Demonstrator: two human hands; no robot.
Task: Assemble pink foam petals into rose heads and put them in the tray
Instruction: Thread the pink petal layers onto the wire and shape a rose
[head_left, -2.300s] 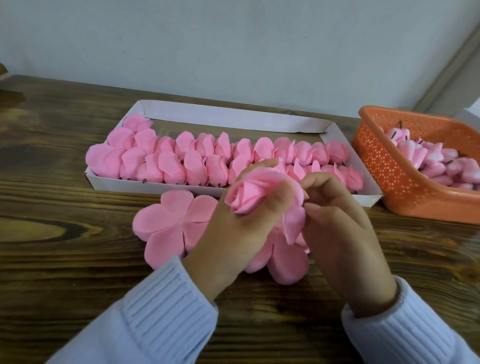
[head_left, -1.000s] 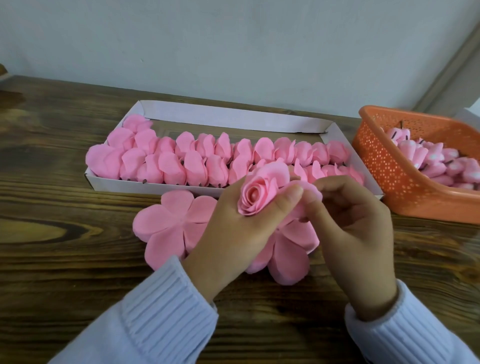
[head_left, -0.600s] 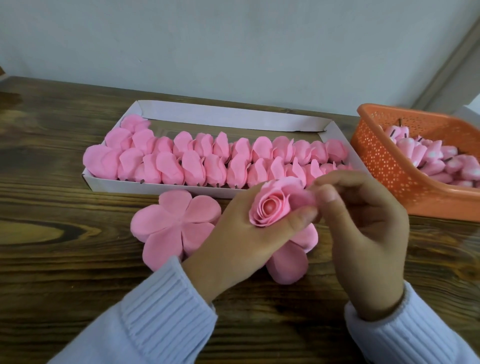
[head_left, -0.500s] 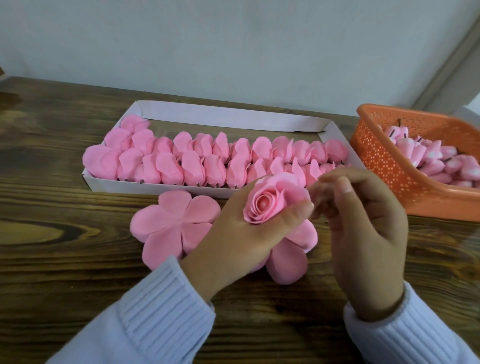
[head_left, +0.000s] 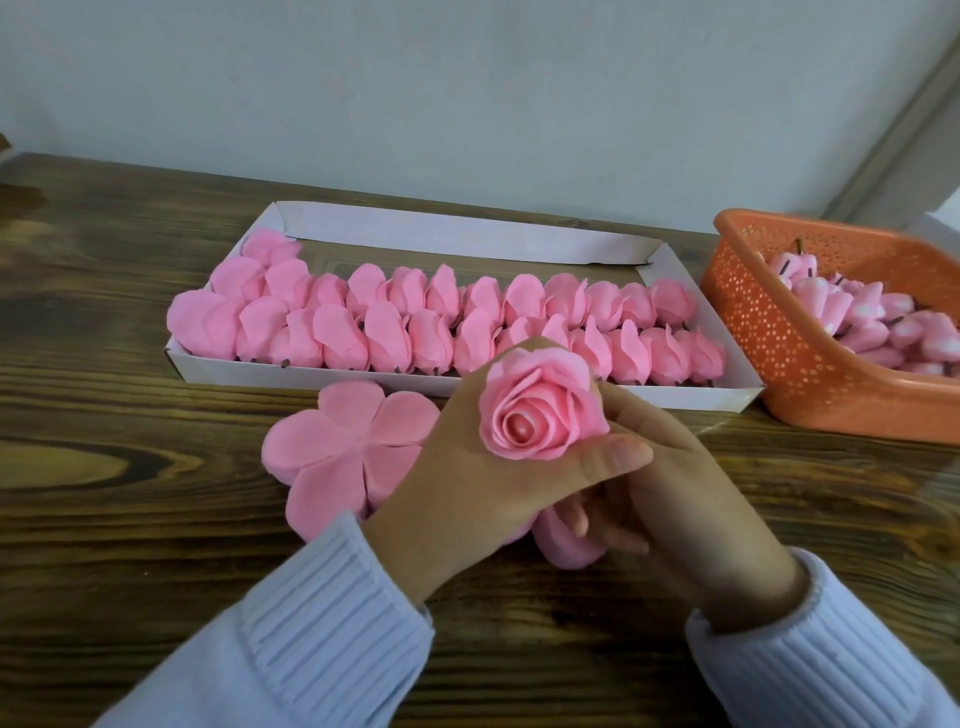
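We see a pink rose (head_left: 540, 410), paler at its outer edges, and a flat petal sheet (head_left: 348, 447) of the same pink. Pink buds (head_left: 389, 332) fill the white tray (head_left: 467, 234). The orange basket (head_left: 779, 358) at right carries a pattern of small holes. The table (head_left: 104, 519) is dark brown with streaked grain, and the ribbed sleeves (head_left: 322, 623) are pale blue.

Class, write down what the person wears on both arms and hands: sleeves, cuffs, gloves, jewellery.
The left sleeve and right sleeve are pale bluish-white knit, ribbed lengthwise near the wrists. The left hand and right hand are bare: no gloves, rings or watch show.
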